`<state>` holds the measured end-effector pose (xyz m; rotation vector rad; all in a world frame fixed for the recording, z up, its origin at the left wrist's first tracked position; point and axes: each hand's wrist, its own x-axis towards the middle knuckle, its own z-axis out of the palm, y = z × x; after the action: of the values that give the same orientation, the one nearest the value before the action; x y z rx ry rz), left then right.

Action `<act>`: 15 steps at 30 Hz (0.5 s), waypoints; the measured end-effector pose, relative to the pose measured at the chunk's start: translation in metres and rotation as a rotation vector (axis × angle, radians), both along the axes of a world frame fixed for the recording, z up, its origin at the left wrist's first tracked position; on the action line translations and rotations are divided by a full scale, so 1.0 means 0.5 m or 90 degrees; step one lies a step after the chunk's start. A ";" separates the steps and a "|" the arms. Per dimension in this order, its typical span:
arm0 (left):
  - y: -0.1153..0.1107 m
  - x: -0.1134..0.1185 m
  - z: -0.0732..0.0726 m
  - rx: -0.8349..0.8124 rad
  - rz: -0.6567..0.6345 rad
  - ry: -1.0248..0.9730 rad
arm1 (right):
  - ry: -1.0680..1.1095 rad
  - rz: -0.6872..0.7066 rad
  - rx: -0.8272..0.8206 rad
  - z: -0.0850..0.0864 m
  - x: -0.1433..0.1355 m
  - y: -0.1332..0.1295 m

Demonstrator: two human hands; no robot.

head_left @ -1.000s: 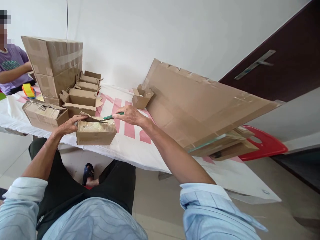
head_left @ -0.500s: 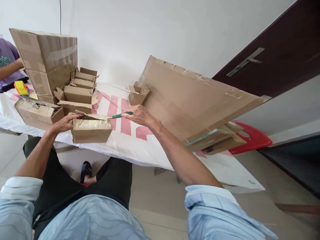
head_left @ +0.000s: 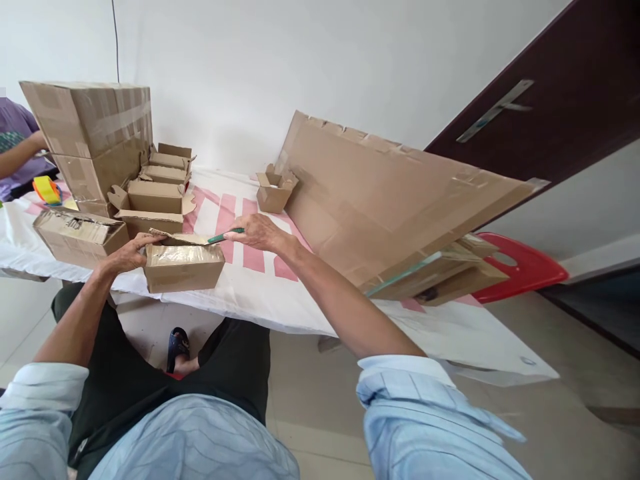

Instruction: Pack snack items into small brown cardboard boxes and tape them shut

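A small taped cardboard box [head_left: 185, 269] sits at the table's front edge, its top flap slightly raised at the back. My left hand [head_left: 131, 253] grips the box's upper left corner, with fingers over the flap. My right hand [head_left: 257, 231] is closed around a slim green-handled tool [head_left: 225, 235], held almost level and pointing left. The tool's tip reaches the gap beneath the flap near the box's right end and is hidden there; I cannot tell its exact kind.
A taped box [head_left: 83, 237] with a torn top stands left, before stacked large cartons [head_left: 100, 127]. Open boxes [head_left: 155, 200] sit behind. A big cardboard sheet [head_left: 390, 200] leans right, near a red chair [head_left: 530, 273]. Another person's arm [head_left: 23, 157] shows far left, by yellow tape [head_left: 47, 190].
My right hand has moved left with the tool, whose tip has slid along the box's back top edge and under the flap. My left hand keeps its hold.
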<state>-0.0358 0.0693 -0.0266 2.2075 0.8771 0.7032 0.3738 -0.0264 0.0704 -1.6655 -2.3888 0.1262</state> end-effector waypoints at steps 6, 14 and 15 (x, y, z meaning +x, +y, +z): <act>0.002 -0.003 -0.012 -0.004 0.015 0.009 | 0.074 -0.086 0.104 0.005 0.141 -0.025; 0.006 -0.017 -0.026 0.002 0.024 -0.005 | 0.199 -0.341 0.047 -0.289 0.111 -0.112; 0.004 -0.018 -0.026 -0.003 0.031 -0.003 | 0.164 -0.381 0.052 -0.333 0.093 -0.126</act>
<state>-0.0450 0.0711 -0.0396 2.1857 0.9325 0.7293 0.4203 -0.0894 -0.0962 -2.0923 -1.6145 0.1277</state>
